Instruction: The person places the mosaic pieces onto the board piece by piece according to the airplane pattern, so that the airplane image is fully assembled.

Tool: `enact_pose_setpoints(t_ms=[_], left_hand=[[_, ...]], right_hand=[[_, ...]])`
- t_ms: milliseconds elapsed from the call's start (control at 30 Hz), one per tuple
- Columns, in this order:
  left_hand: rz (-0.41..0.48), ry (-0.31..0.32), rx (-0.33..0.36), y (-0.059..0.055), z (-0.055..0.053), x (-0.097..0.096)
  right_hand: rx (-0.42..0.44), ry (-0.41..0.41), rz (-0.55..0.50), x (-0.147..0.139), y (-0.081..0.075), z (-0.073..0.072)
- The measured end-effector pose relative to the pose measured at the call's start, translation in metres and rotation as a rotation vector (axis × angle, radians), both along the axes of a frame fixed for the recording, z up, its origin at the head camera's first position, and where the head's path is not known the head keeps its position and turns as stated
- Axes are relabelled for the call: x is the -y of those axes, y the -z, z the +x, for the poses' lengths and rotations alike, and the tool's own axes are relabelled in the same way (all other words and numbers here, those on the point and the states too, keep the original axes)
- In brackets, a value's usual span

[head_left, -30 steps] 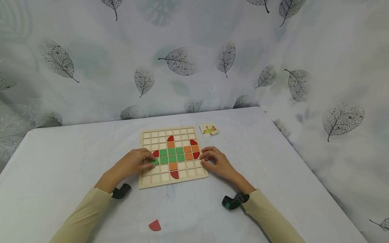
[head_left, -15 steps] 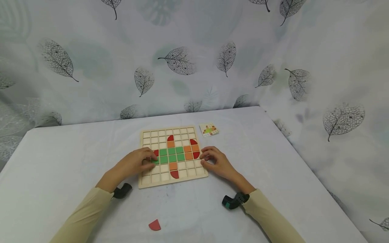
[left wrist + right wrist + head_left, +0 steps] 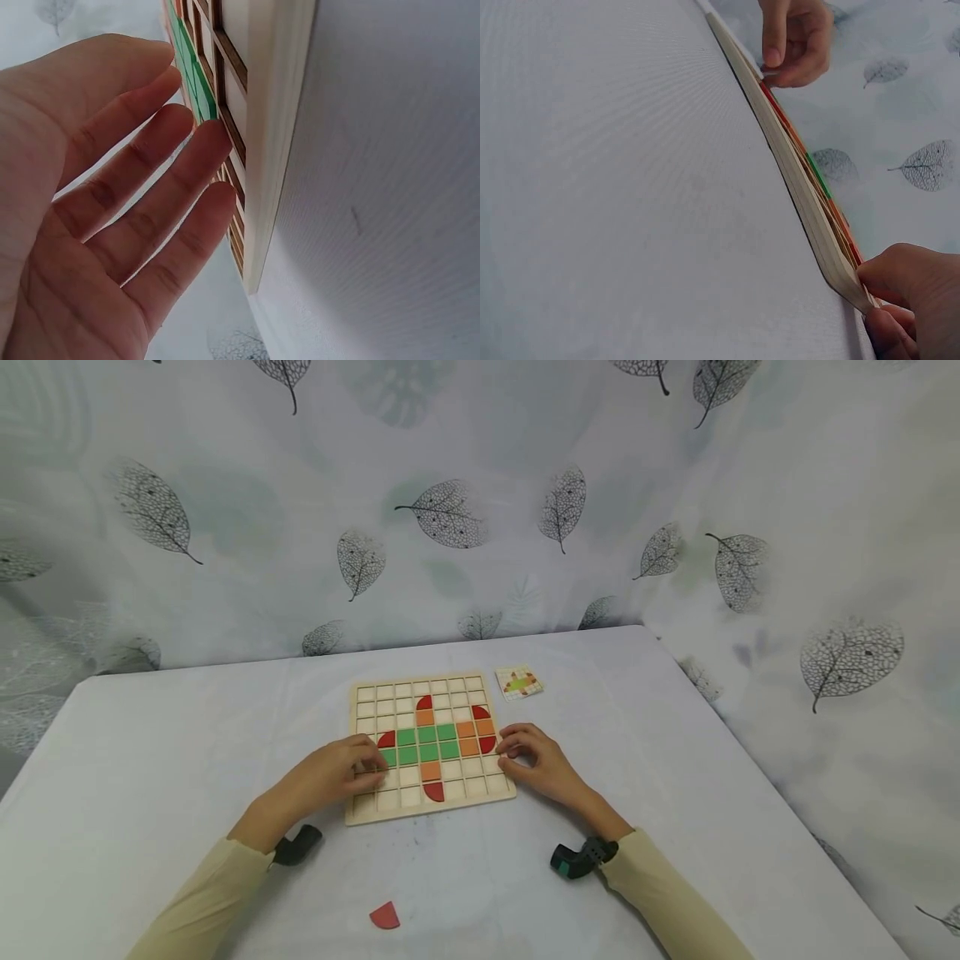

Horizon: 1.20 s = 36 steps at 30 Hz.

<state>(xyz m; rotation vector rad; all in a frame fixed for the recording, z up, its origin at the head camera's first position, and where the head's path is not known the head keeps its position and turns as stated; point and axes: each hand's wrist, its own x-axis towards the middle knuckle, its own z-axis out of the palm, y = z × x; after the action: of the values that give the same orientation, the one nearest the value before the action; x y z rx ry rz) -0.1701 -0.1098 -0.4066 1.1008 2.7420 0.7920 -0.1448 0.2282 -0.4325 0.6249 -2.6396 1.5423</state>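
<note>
A wooden grid board (image 3: 410,797) lies on the white table, its cells filled in the middle by green square tiles (image 3: 427,752), orange square tiles (image 3: 431,771) and red quarter-circle tiles (image 3: 433,791). Over its left edge is my left hand (image 3: 330,772), beside the leftmost green tile. In the left wrist view, that hand's (image 3: 112,172) fingers are loosely bent, with nothing between thumb and fingertips. My right hand (image 3: 543,768) pinches the board's right edge; in the right wrist view its thumb (image 3: 900,274) lies on top and a finger sits at the rim.
A loose red quarter-circle tile (image 3: 385,916) lies near the front of the table. Behind the board's right corner is a small patterned card (image 3: 518,682). A leaf-print cloth (image 3: 450,518) hangs behind the table.
The green tile under my left fingers has gone from tilted to flat in its cell. My left hand has let go of it and drawn slightly back. The right hand stays put.
</note>
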Motion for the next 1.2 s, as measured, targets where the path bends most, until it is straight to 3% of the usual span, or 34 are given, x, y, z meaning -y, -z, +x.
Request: enact_pose_setpoints(t_ms=[200,500,933,1067,1200], left_hand=[[-0.015,-0.014,-0.045,0.000,0.007,-0.001],[0.020,-0.014,-0.032,0.000,0.025,-0.002],[0.063,0.075,-0.165,-0.001,0.046,-0.003],[0.074,0.109,-0.132,-0.002,0.052,-0.004],[0.059,0.153,-0.025,-0.003,0.059,-0.004]], right_hand=[[-0.017,0.007,-0.004,-0.009,0.025,-0.011],[-0.018,-0.009,-0.021,-0.011,0.026,-0.012],[-0.017,-0.005,-0.016,-0.010,0.028,-0.012],[-0.025,-0.008,-0.012,-0.011,0.028,-0.013],[-0.031,-0.012,-0.009,-0.011,0.028,-0.013]])
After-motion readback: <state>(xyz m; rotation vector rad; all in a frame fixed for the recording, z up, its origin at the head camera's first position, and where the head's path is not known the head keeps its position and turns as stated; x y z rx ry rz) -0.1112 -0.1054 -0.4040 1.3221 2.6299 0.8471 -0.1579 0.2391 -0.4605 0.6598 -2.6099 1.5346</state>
